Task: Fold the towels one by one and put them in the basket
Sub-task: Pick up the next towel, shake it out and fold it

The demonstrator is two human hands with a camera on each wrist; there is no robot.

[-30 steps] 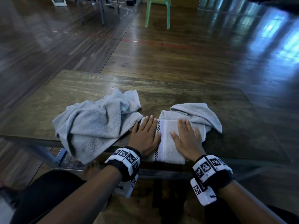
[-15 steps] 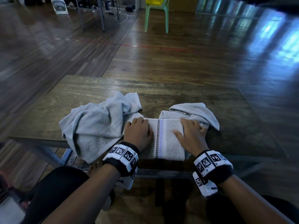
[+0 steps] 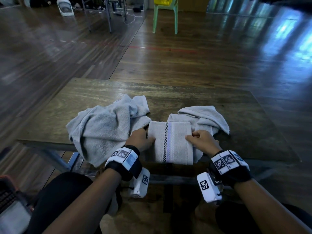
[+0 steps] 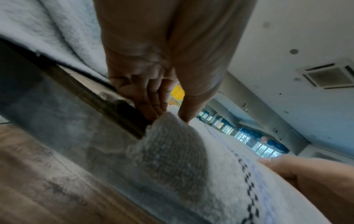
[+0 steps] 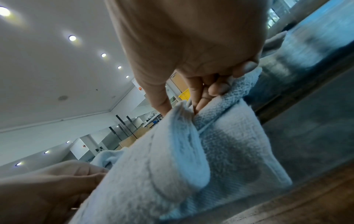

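A folded pale grey towel (image 3: 170, 142) with a checkered stripe lies at the near edge of the wooden table (image 3: 185, 92), hanging slightly over it. My left hand (image 3: 141, 138) pinches its left side, thumb above and fingers beneath, as the left wrist view shows (image 4: 168, 116). My right hand (image 3: 200, 139) pinches its right side (image 5: 184, 109). A crumpled grey towel (image 3: 103, 129) lies to the left, draped over the table edge. Another loose grey towel (image 3: 204, 116) sits behind the folded one at the right. A basket corner (image 3: 8, 186) shows at the lower left.
A green chair (image 3: 166, 14) carrying a yellow crate stands far back on the wooden floor. Metal table legs (image 3: 108, 16) and a white device (image 3: 65, 7) are at the back left. My knees are under the table's near edge.
Both hands went from pressing flat on the folded towel to sliding out to its sides and pinching its edges. The towel now sits a little nearer the table edge.
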